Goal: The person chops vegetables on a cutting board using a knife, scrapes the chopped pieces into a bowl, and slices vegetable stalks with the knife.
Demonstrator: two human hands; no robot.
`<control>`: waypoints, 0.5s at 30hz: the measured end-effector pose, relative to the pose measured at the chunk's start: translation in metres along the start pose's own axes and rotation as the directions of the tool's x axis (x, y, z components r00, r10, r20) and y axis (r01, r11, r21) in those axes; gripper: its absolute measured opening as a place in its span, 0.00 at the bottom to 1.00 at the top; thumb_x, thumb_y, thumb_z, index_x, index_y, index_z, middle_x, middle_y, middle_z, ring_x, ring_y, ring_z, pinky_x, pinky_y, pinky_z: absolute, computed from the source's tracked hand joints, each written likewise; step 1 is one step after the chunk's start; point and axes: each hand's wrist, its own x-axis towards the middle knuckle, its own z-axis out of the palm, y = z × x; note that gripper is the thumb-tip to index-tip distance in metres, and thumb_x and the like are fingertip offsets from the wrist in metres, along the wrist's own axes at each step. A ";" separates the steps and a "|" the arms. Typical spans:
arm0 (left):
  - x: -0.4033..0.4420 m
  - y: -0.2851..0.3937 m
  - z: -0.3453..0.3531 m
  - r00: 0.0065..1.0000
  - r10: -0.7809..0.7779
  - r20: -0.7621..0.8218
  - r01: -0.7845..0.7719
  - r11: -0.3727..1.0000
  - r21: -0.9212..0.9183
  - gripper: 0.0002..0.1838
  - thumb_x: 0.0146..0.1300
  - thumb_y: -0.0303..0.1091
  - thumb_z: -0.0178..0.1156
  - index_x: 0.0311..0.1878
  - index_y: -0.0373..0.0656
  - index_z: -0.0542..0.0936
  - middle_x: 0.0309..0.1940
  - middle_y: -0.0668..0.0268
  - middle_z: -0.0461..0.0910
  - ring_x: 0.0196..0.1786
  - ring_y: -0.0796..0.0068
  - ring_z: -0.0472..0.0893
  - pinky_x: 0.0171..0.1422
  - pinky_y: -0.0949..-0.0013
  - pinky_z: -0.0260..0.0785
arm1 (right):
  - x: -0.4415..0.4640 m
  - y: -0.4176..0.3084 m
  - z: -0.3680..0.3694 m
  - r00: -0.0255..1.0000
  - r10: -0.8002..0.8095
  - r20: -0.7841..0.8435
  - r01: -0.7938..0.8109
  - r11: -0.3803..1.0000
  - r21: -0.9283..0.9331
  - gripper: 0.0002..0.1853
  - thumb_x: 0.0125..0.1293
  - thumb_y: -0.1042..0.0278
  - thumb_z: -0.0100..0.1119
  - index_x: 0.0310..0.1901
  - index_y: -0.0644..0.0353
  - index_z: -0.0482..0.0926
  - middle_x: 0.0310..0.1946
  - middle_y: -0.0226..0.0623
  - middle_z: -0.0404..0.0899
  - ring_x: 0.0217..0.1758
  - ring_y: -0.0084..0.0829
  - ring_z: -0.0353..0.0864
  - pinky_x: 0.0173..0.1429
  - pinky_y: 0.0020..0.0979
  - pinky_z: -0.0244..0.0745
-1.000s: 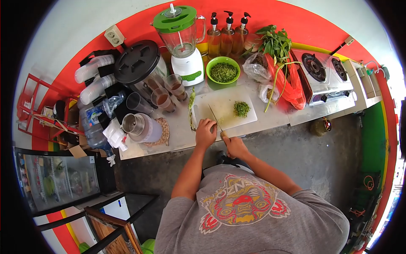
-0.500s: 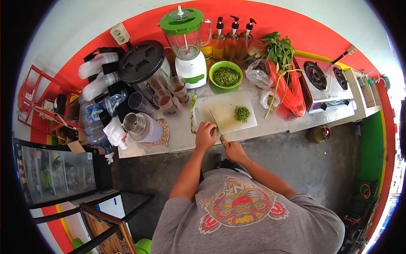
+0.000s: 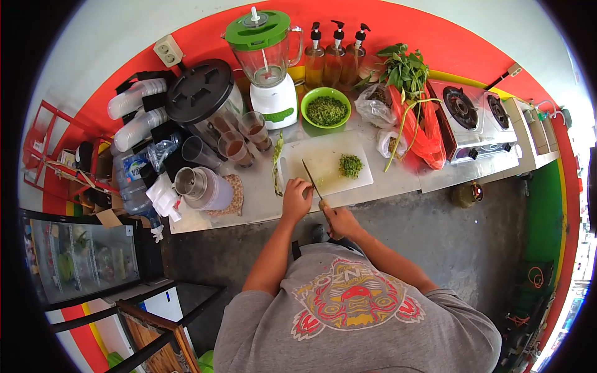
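Observation:
My right hand (image 3: pixel 342 222) is wrapped round the wooden handle of a knife (image 3: pixel 311 177). Its blade points away from me over the near part of a white cutting board (image 3: pixel 357 140). Left of the blade, my left hand (image 3: pixel 297 199) has its fingers curled together at the board's near edge. What they pinch, if anything, is too small to make out. A pile of chopped greens (image 3: pixel 351 166) lies on the board's right side. Long green pods (image 3: pixel 277 165) rest along its left edge. Behind the board stands a green bowl (image 3: pixel 307 124) filled with chopped greens.
A blender (image 3: pixel 272 102), pump bottles (image 3: pixel 334 62) and a black-lidded container (image 3: pixel 199 93) line the back. Glasses (image 3: pixel 235 149) and a steel-topped jug (image 3: pixel 202 186) stand left. On the right are leafy greens (image 3: pixel 404 68), a red plastic bag (image 3: pixel 426 137) and a gas stove (image 3: pixel 479 133).
The whole view has shifted slightly, so the table appears further left. Both hands stay at the board's near edge, and the knife remains in my right hand.

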 end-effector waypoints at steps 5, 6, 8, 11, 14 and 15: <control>0.002 -0.002 -0.001 0.999 -0.017 0.047 0.020 0.998 -0.055 0.04 0.59 0.24 0.66 0.38 0.38 0.82 0.38 0.60 0.79 0.47 0.53 0.76 0.54 0.55 0.71 | 0.007 0.005 0.004 0.999 -0.024 -0.029 0.021 0.994 -0.105 0.29 0.79 0.46 0.48 0.34 0.70 0.79 0.20 0.42 0.81 0.21 0.35 0.85 0.29 0.37 0.82; 0.001 -0.003 0.000 0.999 -0.011 0.047 0.014 0.998 -0.060 0.04 0.59 0.24 0.66 0.37 0.38 0.82 0.37 0.59 0.79 0.47 0.53 0.76 0.54 0.55 0.71 | 0.010 0.003 0.004 0.999 -0.043 -0.031 0.039 0.994 -0.103 0.30 0.79 0.46 0.48 0.34 0.70 0.80 0.20 0.42 0.82 0.21 0.35 0.85 0.29 0.37 0.82; 0.000 -0.005 0.001 0.999 -0.012 0.041 0.014 0.998 -0.055 0.04 0.59 0.23 0.66 0.37 0.38 0.82 0.37 0.59 0.79 0.46 0.53 0.76 0.53 0.55 0.71 | 0.014 0.001 0.000 1.000 -0.018 -0.004 0.018 0.996 -0.088 0.30 0.79 0.45 0.48 0.34 0.70 0.80 0.21 0.43 0.82 0.21 0.35 0.85 0.29 0.37 0.82; -0.003 -0.006 0.003 0.999 -0.018 0.028 0.020 0.998 -0.060 0.03 0.60 0.23 0.66 0.37 0.38 0.82 0.37 0.59 0.79 0.46 0.53 0.76 0.52 0.56 0.71 | 0.000 0.000 0.000 1.000 0.013 0.021 -0.011 0.997 -0.079 0.31 0.79 0.45 0.47 0.34 0.70 0.80 0.21 0.43 0.82 0.21 0.35 0.86 0.29 0.37 0.82; -0.002 -0.006 0.000 0.999 -0.030 0.028 0.032 0.997 -0.074 0.02 0.60 0.23 0.66 0.36 0.38 0.82 0.36 0.59 0.79 0.46 0.53 0.76 0.52 0.56 0.71 | 0.000 0.006 0.007 1.000 -0.030 -0.002 0.029 0.992 -0.124 0.31 0.80 0.46 0.45 0.33 0.70 0.79 0.21 0.43 0.82 0.21 0.35 0.86 0.29 0.37 0.82; -0.003 -0.005 0.001 0.999 -0.036 0.040 0.040 0.996 -0.079 0.02 0.61 0.23 0.66 0.36 0.38 0.82 0.36 0.59 0.79 0.45 0.53 0.76 0.51 0.56 0.71 | -0.002 0.004 0.009 0.997 -0.074 -0.023 0.070 0.984 -0.161 0.31 0.81 0.47 0.44 0.33 0.70 0.79 0.21 0.43 0.82 0.21 0.35 0.86 0.29 0.37 0.82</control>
